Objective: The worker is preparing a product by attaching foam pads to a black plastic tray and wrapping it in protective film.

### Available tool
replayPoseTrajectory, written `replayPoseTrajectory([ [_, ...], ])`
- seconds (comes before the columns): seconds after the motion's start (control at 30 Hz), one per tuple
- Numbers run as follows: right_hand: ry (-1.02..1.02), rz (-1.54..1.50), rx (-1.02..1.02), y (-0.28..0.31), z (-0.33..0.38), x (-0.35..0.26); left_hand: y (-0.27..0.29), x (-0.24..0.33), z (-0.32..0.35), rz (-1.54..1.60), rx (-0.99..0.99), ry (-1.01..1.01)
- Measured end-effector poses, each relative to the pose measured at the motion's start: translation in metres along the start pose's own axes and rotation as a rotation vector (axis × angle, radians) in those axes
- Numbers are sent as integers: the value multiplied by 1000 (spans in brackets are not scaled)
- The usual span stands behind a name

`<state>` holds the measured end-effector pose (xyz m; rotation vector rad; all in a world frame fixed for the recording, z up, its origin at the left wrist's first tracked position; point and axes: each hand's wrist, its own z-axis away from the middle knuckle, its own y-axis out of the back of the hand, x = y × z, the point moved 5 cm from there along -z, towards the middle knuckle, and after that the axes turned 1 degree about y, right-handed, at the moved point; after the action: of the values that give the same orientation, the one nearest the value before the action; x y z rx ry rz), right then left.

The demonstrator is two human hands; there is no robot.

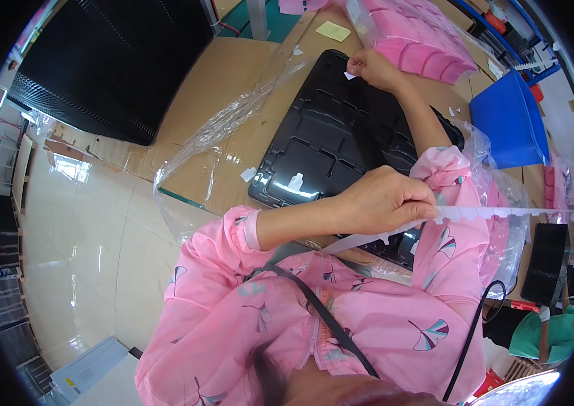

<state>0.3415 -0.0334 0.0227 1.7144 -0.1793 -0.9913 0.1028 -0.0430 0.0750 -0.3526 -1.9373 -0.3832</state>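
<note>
A black moulded plastic tray (307, 152) lies on the cardboard-covered table in front of me. My right hand (371, 68) is at the tray's far edge, its fingers pinching a small white sticker (350, 76). Closer to my body, my left hand (388, 203) is closed on a long white strip (483, 213) with a notched edge. This strip runs out to the right and also trails below the hand toward my lap. Another white sticker (296, 181) shows on the tray's near left part. My forearms cover much of the tray's right side.
A tall stack of black trays (118, 61) stands at the left on cardboard (196, 88). Crumpled clear film (216, 128) lies beside the tray. Pink trays (425, 40) and a blue bin (510, 118) are at the right. A person in green (544, 335) is at lower right.
</note>
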Motion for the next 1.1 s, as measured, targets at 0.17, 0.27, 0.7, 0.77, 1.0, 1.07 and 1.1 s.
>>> replayPoseTrajectory([
  [0.17, 89, 77, -152, -6, -22, 7, 5, 2, 1, 54, -4, 6],
  [0.27, 111, 139, -206, -12, -29, 5, 7, 2, 1, 86, -3, 13],
  [0.7, 159, 256, -208, -19, -44, 0, 11, -3, 2, 93, -37, -42],
  [0.77, 160, 284, -189, -22, -43, 4, 11, -3, 2, 100, -50, -39],
  [1.0, 65, 357, -77, -21, -31, -3, 9, -3, 3, 79, -43, -68],
  [1.07, 29, 301, 101, -17, -25, -4, 8, -3, 3, 84, -37, -56],
  [1.1, 14, 272, 192, -15, -21, -3, 6, -2, 2, 83, -33, -50],
])
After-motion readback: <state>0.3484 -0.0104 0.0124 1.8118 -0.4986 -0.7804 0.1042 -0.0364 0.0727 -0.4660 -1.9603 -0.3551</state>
